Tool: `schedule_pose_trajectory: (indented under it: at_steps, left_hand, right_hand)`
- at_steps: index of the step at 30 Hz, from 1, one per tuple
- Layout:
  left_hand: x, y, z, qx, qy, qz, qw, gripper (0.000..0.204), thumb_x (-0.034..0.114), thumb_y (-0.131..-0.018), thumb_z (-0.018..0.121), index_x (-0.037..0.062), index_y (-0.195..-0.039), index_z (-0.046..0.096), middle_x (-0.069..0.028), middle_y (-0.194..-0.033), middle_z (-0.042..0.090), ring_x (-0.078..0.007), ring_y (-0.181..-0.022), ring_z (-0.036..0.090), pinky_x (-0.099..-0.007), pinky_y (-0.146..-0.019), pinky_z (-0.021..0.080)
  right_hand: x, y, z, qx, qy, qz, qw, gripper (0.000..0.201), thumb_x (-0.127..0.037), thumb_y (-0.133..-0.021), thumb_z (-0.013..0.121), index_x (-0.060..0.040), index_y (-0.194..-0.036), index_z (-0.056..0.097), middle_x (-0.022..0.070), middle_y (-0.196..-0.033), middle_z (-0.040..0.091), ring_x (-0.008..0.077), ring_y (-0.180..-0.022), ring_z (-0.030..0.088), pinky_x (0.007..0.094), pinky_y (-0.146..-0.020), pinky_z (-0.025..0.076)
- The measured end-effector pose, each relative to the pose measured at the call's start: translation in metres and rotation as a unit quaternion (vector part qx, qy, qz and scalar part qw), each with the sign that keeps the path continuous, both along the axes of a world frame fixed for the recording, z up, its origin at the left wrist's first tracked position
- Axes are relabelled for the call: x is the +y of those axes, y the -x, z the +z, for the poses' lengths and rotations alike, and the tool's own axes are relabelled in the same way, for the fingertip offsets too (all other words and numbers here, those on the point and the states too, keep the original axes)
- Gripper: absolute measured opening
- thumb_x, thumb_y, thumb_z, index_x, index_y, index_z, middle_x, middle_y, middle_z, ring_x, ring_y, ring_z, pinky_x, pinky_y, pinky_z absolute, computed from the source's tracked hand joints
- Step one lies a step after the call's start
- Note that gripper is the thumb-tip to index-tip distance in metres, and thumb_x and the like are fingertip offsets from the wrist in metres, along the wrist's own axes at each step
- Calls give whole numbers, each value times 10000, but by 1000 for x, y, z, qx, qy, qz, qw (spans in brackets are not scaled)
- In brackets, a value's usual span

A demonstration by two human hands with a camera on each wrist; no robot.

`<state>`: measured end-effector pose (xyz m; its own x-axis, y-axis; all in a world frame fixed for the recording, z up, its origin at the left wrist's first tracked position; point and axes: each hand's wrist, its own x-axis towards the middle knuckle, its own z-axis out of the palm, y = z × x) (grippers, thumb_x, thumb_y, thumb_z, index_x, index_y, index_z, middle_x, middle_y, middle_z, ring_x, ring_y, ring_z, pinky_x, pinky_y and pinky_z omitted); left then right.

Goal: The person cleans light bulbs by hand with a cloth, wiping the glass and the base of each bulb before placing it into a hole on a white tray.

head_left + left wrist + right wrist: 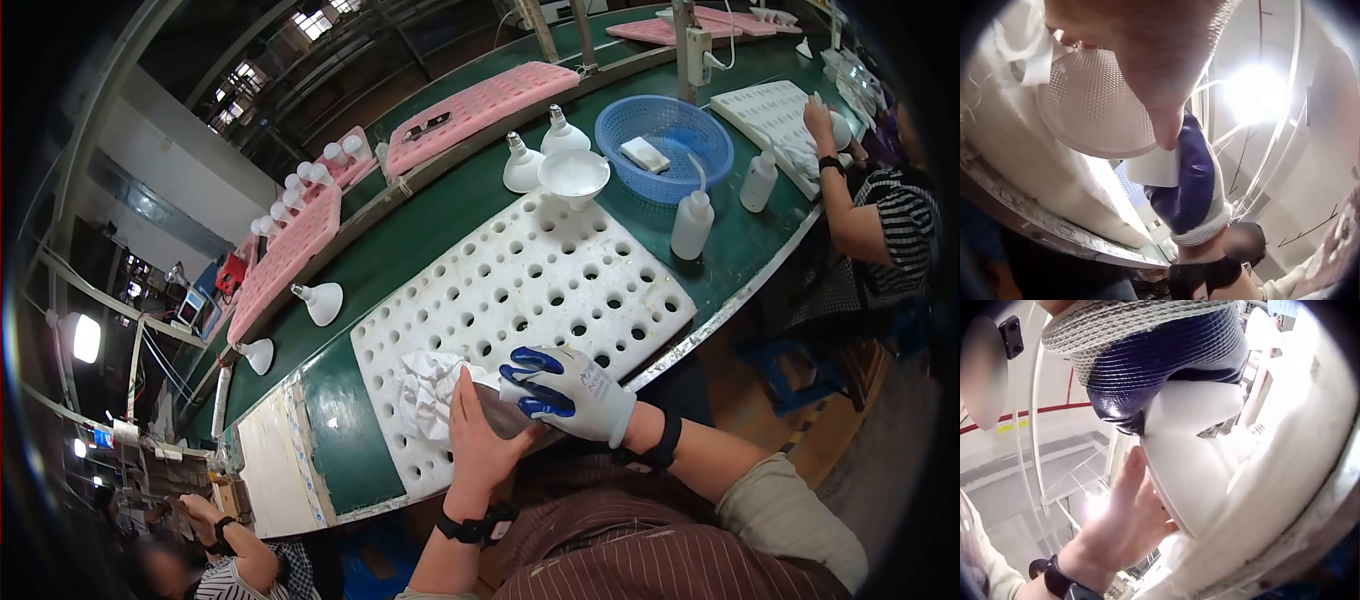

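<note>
A lamp with a white body point(1188, 478) and a textured clear face point(1097, 103) is tilted between the two hands, above the holed white foam board point(430, 310). My bare left hand point(480, 440) grips its rim, with thumb and fingers on the edge in the right wrist view point(1116, 528). The gloved right hand point(575, 395), blue at the fingers, curls round a smooth white piece point(1200, 403) against the lamp. That piece point(1154, 169) shows beside the rim in the left wrist view. Crumpled white cloth point(430, 395) lies on the board left of the hands.
Several lamps, one a face-up reflector point(574, 175), stand behind the board. A blue basket point(715, 160) and squeeze bottles point(692, 228) are at the right. Pink foam trays point(480, 115) line the far side. People sit at both sides.
</note>
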<state>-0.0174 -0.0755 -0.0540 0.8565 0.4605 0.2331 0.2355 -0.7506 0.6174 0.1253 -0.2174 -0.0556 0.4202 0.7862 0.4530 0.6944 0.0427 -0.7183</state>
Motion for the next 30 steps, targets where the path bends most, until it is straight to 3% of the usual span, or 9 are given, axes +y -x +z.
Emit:
schedule_pose_trajectory:
  at_steps: [2,5,13,17,19,20,23,26,30]
  left_hand:
    - [-1,0,5,9,-2,-11,1000,1093,384,-571,872,37,-1442,311,-279,-1448,292,-434,-1333,309,-537,-1077,281]
    - [-2,-1,17,43,-69,-52,995,1111,370,-562,876,46,-1451,296,-289,-1464,263,-446,-1336,299,-546,-1075,276]
    - [-13,-6,11,0,-96,-11,995,1070,308,-554,873,46,-1432,321,-284,-1430,295,-455,-1302,340,-513,-1060,318]
    - [-3,-3,8,0,-107,-45,993,1151,246,-534,884,11,-1465,249,-276,-1455,289,-436,-1354,302,-475,-1097,308]
    - [2,3,3,-29,-97,-50,994,1172,222,-546,881,42,-1486,205,-230,-1448,312,-388,-1345,332,-452,-1096,316]
    - [6,9,-5,-75,25,-40,996,1170,216,-556,880,33,-1484,191,-214,-1433,326,-358,-1331,349,-441,-1090,323]
    - [6,15,2,-169,288,-32,942,1213,177,-596,874,73,-1516,90,-151,-1423,345,-284,-1316,374,-409,-1086,334]
    - [13,22,7,-242,589,3,771,1207,252,-624,885,188,-1533,93,-103,-1433,356,-287,-1304,405,-447,-1067,374]
    - [33,38,18,-277,673,-51,684,1050,503,-680,807,249,-1498,199,-109,-1466,331,-430,-1319,369,-715,-1003,355]
  right_hand:
    - [2,-2,-9,4,-14,-2,1000,446,-300,-845,640,-163,-1267,592,135,-1290,554,316,-1164,522,427,-966,422]
    - [-5,-19,-12,-148,216,-89,961,441,-349,-875,598,-206,-1291,569,112,-1313,537,301,-1138,528,420,-972,422]
    - [7,-1,-12,19,-13,12,1000,420,-307,-863,623,-163,-1257,601,135,-1300,552,324,-1147,535,437,-985,409]
    - [2,-30,-16,-127,231,-60,963,438,-406,-894,553,-229,-1294,572,125,-1347,521,319,-1172,529,449,-991,402]
    - [0,-37,-17,-79,182,-93,976,422,-348,-904,585,-175,-1289,586,117,-1307,565,265,-1120,573,406,-967,434]
    - [1,-37,-14,-83,180,-91,976,422,-348,-904,585,-175,-1289,586,117,-1307,565,265,-1120,573,406,-967,434]
    - [0,-36,19,405,39,15,913,384,-173,-911,613,-42,-1271,595,71,-1134,667,106,-879,604,257,-822,503]
    - [12,-45,24,419,40,23,907,367,-194,-925,605,-45,-1260,596,44,-1086,674,92,-835,604,244,-769,512]
    - [38,-65,5,-81,122,-156,977,496,-319,-816,670,-133,-1265,573,123,-1261,558,335,-1162,516,440,-973,415]
